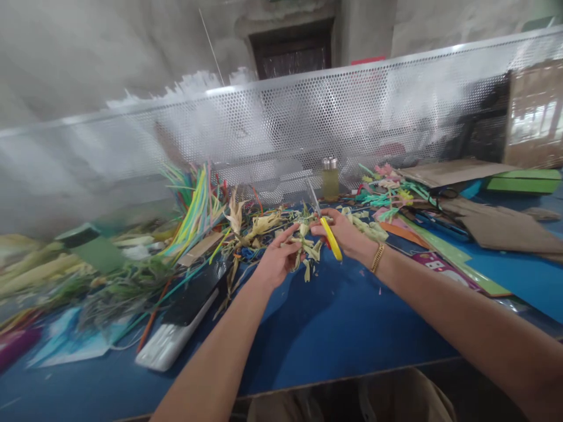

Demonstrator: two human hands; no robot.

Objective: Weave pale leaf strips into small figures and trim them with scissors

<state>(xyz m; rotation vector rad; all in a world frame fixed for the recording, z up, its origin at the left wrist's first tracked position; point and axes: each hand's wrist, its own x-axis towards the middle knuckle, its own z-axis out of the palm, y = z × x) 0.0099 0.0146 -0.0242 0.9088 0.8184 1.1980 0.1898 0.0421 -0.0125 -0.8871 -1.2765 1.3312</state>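
My left hand [279, 258] is closed on a pale yellow-green bundle of dried, husk-like strips [311, 251], its fingers pinching the near side. Loose ends of the bundle hang below the fingers. In my right hand [345, 231] lies what looks like a pair of scissors with a yellow handle [331, 239]; the blades tilt up and away. The right fingertips are close to the bundle's top, and I cannot tell whether they touch it. A gold bracelet [377, 257] circles the right wrist.
Behind the hands lie more dried husks [264, 223]. Left are colourful pipe-cleaner-like stems [196, 205], a black-and-white case [180, 322] and a blue face mask [70, 340]. A capped bottle [330, 179] stands by the perforated metal screen [281, 129]. Cardboard [497, 225] lies right on the blue table [316, 340].
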